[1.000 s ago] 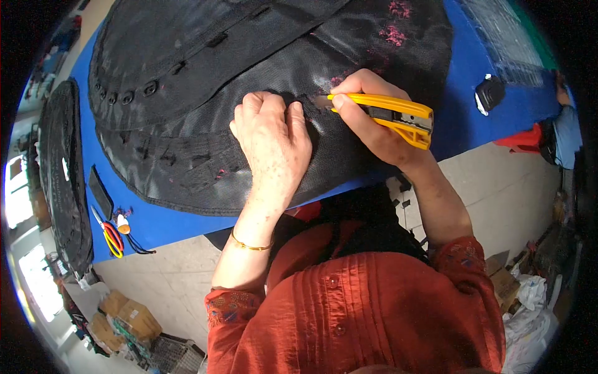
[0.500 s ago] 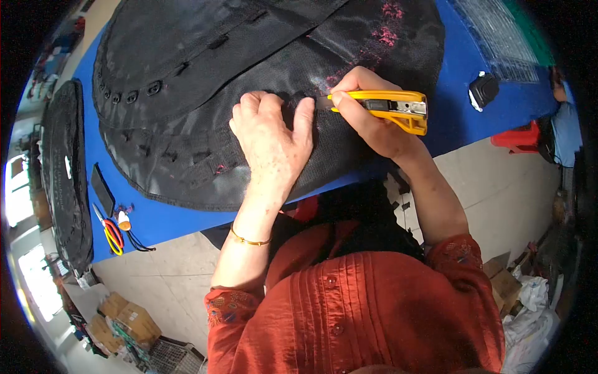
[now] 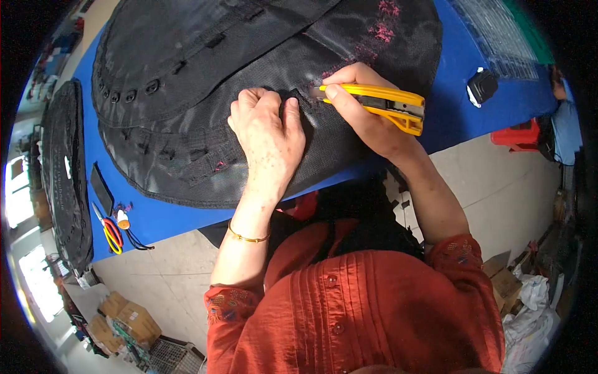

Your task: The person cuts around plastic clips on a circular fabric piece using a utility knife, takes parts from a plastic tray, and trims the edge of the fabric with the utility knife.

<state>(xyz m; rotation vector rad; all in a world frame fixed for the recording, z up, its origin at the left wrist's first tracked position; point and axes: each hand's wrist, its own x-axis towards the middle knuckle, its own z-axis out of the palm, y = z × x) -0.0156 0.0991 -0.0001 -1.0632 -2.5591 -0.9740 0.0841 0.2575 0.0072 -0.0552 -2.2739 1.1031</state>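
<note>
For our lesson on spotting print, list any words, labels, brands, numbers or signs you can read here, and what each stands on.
No text can be read.
Folded black fabric, far left: faint marks like lettering, too small and blurred.
Carton: small dark mark, unreadable.
Cutter: no legible text.

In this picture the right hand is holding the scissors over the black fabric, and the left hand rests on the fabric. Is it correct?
Not quite: the right hand holds a yellow utility knife, not scissors, as the head view shows. It is over the black fabric, and the left hand does rest on the fabric.
</note>
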